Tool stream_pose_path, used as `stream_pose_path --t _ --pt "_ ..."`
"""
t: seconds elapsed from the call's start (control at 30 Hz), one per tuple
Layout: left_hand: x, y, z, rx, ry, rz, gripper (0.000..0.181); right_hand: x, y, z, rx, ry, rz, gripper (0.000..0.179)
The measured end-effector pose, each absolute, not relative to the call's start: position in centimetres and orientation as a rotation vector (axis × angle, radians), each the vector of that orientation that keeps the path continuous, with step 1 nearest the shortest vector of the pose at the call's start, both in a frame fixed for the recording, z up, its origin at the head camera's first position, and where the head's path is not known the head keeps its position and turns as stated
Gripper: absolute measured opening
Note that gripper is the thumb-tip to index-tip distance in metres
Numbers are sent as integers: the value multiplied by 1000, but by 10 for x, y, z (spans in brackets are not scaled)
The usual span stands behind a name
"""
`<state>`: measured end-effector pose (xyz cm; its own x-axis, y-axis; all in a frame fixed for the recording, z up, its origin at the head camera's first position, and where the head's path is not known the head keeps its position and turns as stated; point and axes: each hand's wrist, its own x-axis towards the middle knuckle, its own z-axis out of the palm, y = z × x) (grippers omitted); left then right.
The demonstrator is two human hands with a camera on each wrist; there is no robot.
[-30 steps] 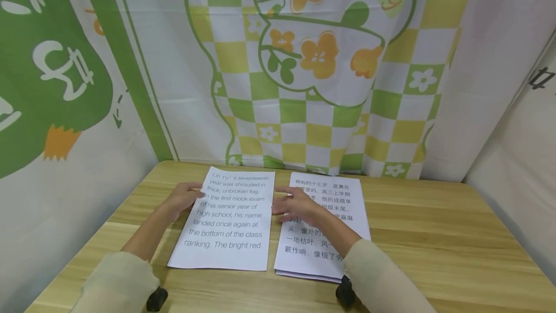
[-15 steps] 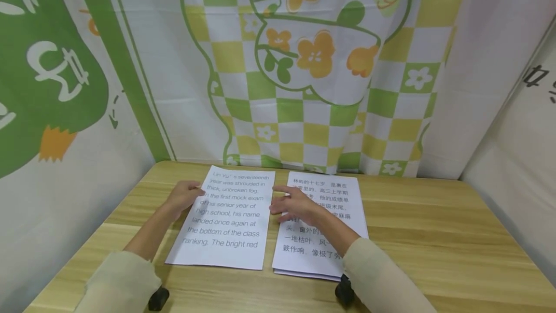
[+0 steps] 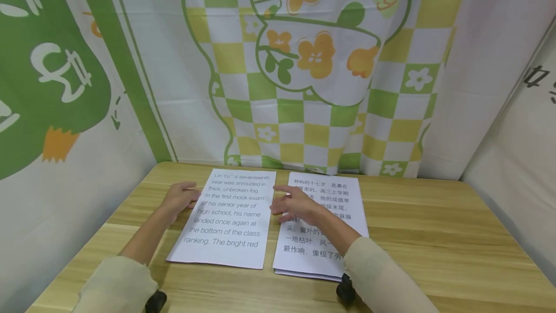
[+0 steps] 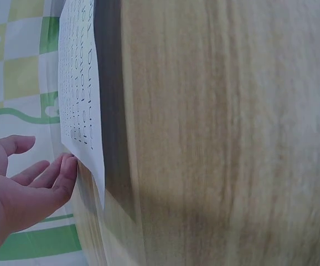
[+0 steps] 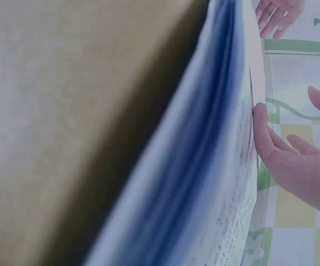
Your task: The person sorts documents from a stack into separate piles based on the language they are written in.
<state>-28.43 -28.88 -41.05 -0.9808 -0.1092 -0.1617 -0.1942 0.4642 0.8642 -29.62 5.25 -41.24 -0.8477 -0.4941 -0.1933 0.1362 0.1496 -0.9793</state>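
In the head view a white sheet with large English print [image 3: 230, 216] lies left of a stack of papers topped by Chinese print [image 3: 310, 257]. My left hand [image 3: 179, 201] is at the sheet's left edge. In the left wrist view, the left hand's fingertips [image 4: 68, 160] are by the sheet's corner, with its thumb apart from the paper. My right hand [image 3: 297, 206] reaches over the stack, fingertips close to the English sheet's right edge. The right wrist view has that hand [image 5: 295, 166] with fingers loosely spread and thumb raised, pinching nothing; the stack's thick layered edge [image 5: 199, 144] is blurred.
Both papers lie on a wooden table [image 3: 421, 240]. A patterned cloth [image 3: 291, 110] hangs behind its far edge, with light walls or cloths at both sides. Dark fittings [image 3: 346, 289] show by the wrists.
My left hand has drawn slightly left, its thumb coming off the English sheet's edge. The sheet's top corner has shifted a little. My right hand has hardly moved.
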Motion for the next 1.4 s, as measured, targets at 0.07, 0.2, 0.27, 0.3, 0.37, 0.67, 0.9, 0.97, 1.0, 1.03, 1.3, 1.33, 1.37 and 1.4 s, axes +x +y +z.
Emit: stream_pose_path --t 0.07,0.2,0.27,0.3,0.37,0.67,0.9,0.97,1.0,1.03,1.3,1.33,1.37,1.4 --pt "-284 -288 -410 -281 2613 1562 61 -296 54 -410 -345 1961 -1745 80" --pt "-282 -283 -407 -267 2627 1567 62 -296 58 -406 -377 1986 -1728 78" --pt "-282 -279 -404 -246 2642 1575 62 -296 63 -402 -403 2019 -1707 74" --pt "-282 -276 -402 -233 2646 1581 62 -296 65 -400 -418 2043 -1693 73" --pt "-281 -269 -398 -206 2651 1596 62 -296 72 -396 -451 2094 -1671 67" --pt "-274 -227 -385 -62 2589 1691 57 -290 120 -383 -492 2142 -1675 54" --pt "-266 -196 -386 6 2525 1695 56 -285 159 -376 -438 2231 -1688 52" --pt "-266 -189 -387 18 2518 1697 55 -283 167 -375 -438 2246 -1687 52" --pt "-266 -186 -388 17 2512 1696 54 -282 170 -374 -436 2256 -1683 52" --pt "-266 -182 -389 20 2502 1701 54 -281 173 -374 -427 2265 -1680 53" --pt "-266 -157 -391 52 2430 1759 52 -274 191 -373 -358 2320 -1645 58" --pt "-266 -155 -392 59 2425 1761 51 -273 193 -374 -350 2327 -1640 59" --pt "-265 -152 -393 66 2416 1767 51 -272 195 -374 -342 2336 -1635 58" --pt "-265 -150 -394 60 2404 1774 51 -271 196 -375 -338 2345 -1629 58"
